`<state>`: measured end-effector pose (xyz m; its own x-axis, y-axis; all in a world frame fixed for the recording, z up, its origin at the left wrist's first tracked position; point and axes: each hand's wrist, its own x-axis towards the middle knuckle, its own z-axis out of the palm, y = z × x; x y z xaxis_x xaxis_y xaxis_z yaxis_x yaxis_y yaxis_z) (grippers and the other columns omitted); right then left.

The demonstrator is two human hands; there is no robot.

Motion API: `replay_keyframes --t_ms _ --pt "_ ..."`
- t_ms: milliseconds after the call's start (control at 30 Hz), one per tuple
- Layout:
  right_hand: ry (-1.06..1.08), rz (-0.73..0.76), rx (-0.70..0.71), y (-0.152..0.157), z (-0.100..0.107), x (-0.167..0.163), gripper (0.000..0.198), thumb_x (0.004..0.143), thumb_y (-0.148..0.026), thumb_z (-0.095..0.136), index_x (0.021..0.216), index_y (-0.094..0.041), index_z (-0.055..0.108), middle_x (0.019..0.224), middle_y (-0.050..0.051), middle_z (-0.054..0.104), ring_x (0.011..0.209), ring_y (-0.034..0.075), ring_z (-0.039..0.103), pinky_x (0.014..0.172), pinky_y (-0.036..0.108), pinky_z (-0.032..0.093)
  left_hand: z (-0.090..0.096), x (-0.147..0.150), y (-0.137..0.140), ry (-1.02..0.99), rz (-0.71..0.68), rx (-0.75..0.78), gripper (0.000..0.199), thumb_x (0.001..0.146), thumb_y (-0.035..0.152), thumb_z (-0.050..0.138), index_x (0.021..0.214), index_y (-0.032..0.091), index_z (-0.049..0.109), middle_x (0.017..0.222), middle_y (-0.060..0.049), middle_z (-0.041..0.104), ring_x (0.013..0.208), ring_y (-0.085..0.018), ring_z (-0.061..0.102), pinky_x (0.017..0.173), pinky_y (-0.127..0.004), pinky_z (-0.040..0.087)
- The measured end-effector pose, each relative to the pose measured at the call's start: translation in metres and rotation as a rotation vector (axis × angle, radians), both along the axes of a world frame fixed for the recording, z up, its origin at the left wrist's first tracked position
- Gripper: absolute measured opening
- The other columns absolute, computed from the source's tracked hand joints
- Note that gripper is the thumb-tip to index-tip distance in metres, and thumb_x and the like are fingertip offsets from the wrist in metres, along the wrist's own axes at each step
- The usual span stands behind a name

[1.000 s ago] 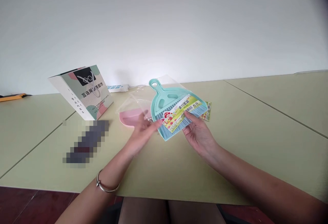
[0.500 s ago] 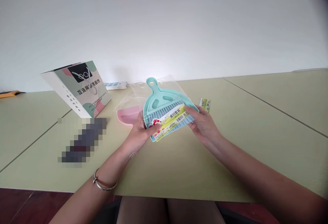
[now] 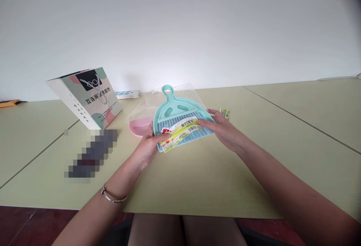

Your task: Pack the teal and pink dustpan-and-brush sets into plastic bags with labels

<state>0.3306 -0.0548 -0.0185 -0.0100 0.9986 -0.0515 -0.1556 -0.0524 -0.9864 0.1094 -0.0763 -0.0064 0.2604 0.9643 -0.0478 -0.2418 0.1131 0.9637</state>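
Between my hands is a turquoise dustpan [image 3: 194, 106], its handle pointing away from me. A brush with blue bristles [image 3: 194, 136] lies in the pan. Across the bristles runs a green and yellow card label [image 3: 180, 133] with printed text. My left hand [image 3: 150, 141] grips the left corner, thumb on the label. My right hand [image 3: 222, 127] holds the right side, with its thumb on the label's right end and its fingers partly hidden by the pan. Behind the pan, a pink dustpan [image 3: 138, 126] in clear plastic wrapping [image 3: 152, 101] lies on the table, partly covered.
A paper gift bag [image 3: 96, 95] with rope handles leans at the back left. In front of it is a dark pixelated patch [image 3: 93, 156]. A white packet [image 3: 128, 94] lies by the wall, and another label [image 3: 225, 113] shows behind my right hand.
Both hands have shifted the turquoise dustpan slightly left and levelled it. My right thumb has slid along the label, which sits a little lower to the left.
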Motion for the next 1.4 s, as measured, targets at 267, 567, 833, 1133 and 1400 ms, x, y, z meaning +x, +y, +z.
replay_keyframes --t_ms 267,567,833,1133,1400 --pt "0.113 0.101 -0.099 -0.006 0.008 -0.01 0.016 0.068 -0.023 0.072 0.083 -0.018 0.069 0.086 0.004 0.073 0.076 0.018 0.068 0.069 0.027 0.054 -0.003 0.001 0.005 0.036 0.172 -0.053 0.043 0.062 0.034 0.076 0.098 0.017 0.06 0.096 -0.007 0.071 0.09 -0.026 0.067 0.083 -0.041 0.051" --pt "0.101 -0.044 -0.137 -0.002 -0.003 -0.015 0.013 0.075 -0.031 0.068 0.078 -0.018 0.067 0.08 0.004 0.072 0.063 0.014 0.064 0.045 0.021 0.05 0.001 -0.001 0.002 0.054 0.07 0.0 0.047 0.07 0.035 0.072 0.112 0.023 0.054 0.107 -0.005 0.068 0.09 -0.021 0.067 0.078 -0.034 0.053" --pt "0.095 -0.056 -0.108 -0.008 0.002 -0.018 0.013 0.075 -0.032 0.068 0.075 -0.02 0.065 0.071 0.0 0.068 0.057 0.012 0.06 0.045 0.02 0.05 -0.003 -0.004 0.005 0.142 0.111 0.051 0.053 0.065 0.033 0.075 0.113 0.019 0.055 0.115 -0.009 0.064 0.102 -0.025 0.061 0.089 -0.04 0.046" --pt "0.228 0.188 -0.107 -0.009 0.007 -0.013 0.029 0.063 -0.017 0.077 0.09 -0.02 0.068 0.1 0.003 0.071 0.091 0.018 0.066 0.086 0.031 0.052 -0.002 -0.005 0.005 0.232 0.199 0.036 0.047 0.07 0.047 0.068 0.106 0.017 0.06 0.102 -0.007 0.068 0.086 -0.022 0.064 0.067 -0.03 0.05" --pt "0.146 -0.016 -0.139 -0.003 0.0 -0.012 0.015 0.07 -0.023 0.072 0.083 -0.018 0.066 0.092 0.005 0.072 0.089 0.022 0.067 0.081 0.039 0.056 0.003 -0.005 0.0 0.086 -0.041 0.077 0.064 0.062 0.024 0.078 0.12 0.018 0.05 0.124 -0.01 0.058 0.109 -0.023 0.057 0.09 -0.034 0.045"
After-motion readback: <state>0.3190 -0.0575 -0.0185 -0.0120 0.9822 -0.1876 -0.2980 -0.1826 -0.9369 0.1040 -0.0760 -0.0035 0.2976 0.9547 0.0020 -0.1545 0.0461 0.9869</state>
